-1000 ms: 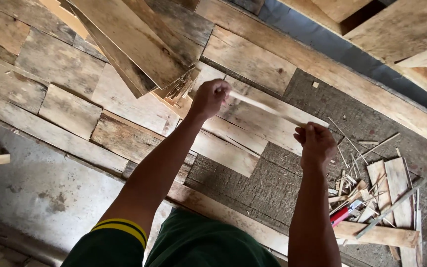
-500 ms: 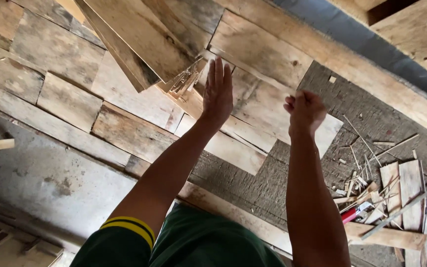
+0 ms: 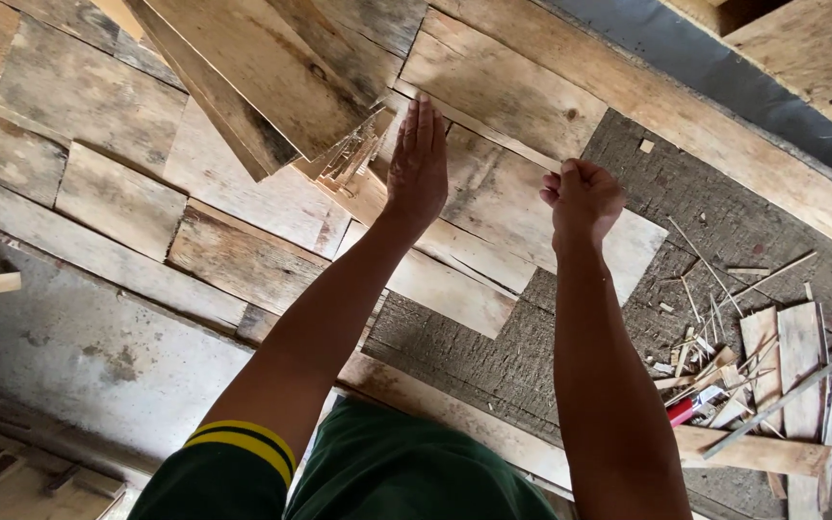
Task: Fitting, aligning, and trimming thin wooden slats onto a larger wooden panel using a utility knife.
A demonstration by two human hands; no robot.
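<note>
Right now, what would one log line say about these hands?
left hand: open, flat, over wooden boards | right hand: fisted, nothing visible in it | scrap pile: right

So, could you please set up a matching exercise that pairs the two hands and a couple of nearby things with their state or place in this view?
Things:
1. left hand
2. right hand
3. pile of wood scraps
4. sleeve cuff

States or places:
A. closed into a fist
B. green with yellow stripes
C. open, fingers straight, over the planks
D. lying at the right on the dark mat

Pairs: 1-C, 2-A, 3-D, 4-B
</note>
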